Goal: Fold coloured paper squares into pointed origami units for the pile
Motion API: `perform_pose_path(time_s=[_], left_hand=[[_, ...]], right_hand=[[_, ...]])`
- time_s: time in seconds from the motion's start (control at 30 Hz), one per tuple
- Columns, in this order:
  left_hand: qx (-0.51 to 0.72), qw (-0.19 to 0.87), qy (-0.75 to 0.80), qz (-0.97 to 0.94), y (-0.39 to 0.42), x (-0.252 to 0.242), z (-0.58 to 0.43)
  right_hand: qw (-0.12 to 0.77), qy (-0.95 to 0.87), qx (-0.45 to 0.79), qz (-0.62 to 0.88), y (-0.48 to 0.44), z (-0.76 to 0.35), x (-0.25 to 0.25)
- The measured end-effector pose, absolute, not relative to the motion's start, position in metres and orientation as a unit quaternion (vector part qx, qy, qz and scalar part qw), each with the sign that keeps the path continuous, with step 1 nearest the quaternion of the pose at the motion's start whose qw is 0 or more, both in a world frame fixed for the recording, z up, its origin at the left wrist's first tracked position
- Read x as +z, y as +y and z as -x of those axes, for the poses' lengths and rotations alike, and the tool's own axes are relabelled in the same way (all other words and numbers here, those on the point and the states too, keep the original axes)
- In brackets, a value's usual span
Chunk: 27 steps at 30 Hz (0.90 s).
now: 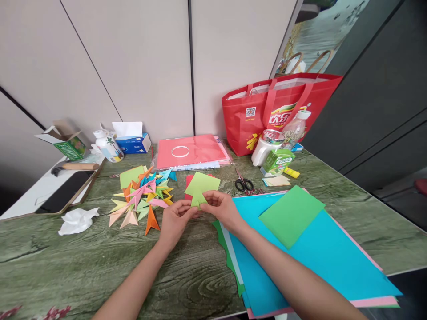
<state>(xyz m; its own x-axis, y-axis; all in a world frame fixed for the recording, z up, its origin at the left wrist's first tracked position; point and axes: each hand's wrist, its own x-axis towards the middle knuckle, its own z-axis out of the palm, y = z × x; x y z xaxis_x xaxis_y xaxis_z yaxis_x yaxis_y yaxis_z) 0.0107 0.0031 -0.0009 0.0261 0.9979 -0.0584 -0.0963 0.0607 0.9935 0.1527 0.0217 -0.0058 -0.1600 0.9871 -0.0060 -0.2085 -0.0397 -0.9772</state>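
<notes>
Between my two hands is a light green square of paper (203, 184), with its near corner folded or pinched. My left hand (176, 218) grips the paper's near left edge between thumb and fingers. On the near right edge, my right hand (222, 208) pinches it the same way. Partly covered behind the paper, a red sheet (189, 180) lies on the table. Left of my hands sits a pile of folded paper pieces (143, 193) in many colours. Black-handled scissors (243, 183) rest to the right of the paper.
Large blue sheets (310, 271) with a green square (292, 216) on top lie at the right. Along the back stand a red bag (247, 129), a white mug (263, 151), a tissue box (133, 143) and packaged red paper (203, 151). A crumpled tissue (78, 221) lies left.
</notes>
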Motion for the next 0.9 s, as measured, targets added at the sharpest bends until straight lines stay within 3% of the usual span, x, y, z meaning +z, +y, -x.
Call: perform_pose_path(time_s=[0.23, 0.9], left_hand=[[0.505, 0.556, 0.481, -0.452, 0.0036, -0.002, -0.0084], [0.523, 0.547, 0.471, -0.453, 0.0055, -0.0047, -0.0051]], right_hand=[[0.507, -0.529, 0.544, 0.409, 0.0173, -0.1477, -0.0067], [0.449, -0.472, 0.642, 0.404, 0.0185, -0.1525, -0.008]])
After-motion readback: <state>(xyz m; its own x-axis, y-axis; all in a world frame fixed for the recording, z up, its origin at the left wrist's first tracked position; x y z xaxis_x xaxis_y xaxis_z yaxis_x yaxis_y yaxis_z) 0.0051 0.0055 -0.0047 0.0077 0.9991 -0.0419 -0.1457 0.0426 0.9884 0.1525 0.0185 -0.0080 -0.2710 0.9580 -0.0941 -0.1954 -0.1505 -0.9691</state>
